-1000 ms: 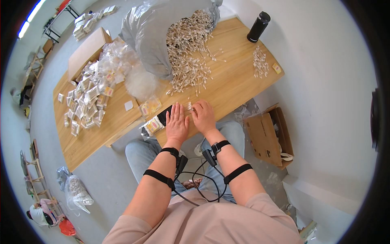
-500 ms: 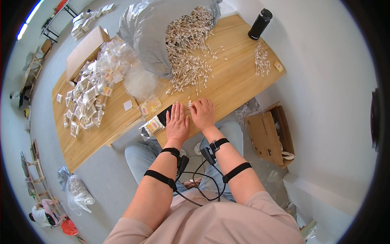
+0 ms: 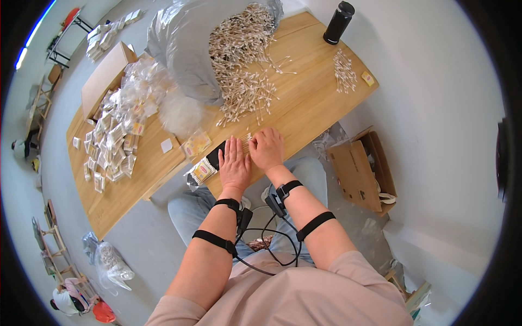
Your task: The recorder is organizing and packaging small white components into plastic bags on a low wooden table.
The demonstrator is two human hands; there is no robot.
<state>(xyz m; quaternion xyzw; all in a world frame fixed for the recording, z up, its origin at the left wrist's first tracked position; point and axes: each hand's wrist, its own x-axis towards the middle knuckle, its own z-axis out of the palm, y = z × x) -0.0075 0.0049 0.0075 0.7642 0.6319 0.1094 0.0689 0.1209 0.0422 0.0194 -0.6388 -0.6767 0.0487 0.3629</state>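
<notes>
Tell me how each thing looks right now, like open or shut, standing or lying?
Left hand: flat, palm down on the table.
Right hand: curled over a few cotton swabs.
Big clear bag: open, swabs spilling out.
Black bottle: upright, capped.
Cardboard box: open, on the floor.
Small packets: lying scattered.

A pale wooden table (image 3: 321,103) with a smooth, matt grain bears a big crinkled grey plastic bag (image 3: 179,49), faintly glossy, spilling thin white cotton swabs (image 3: 242,60) with soft fluffy tips. Small clear plastic packets (image 3: 117,136) shine beside a plain brown cardboard box (image 3: 106,76). A black cylindrical bottle (image 3: 338,23) looks matt. Another rough brown cardboard carton (image 3: 359,171) sits on the smooth grey floor (image 3: 435,136).
</notes>
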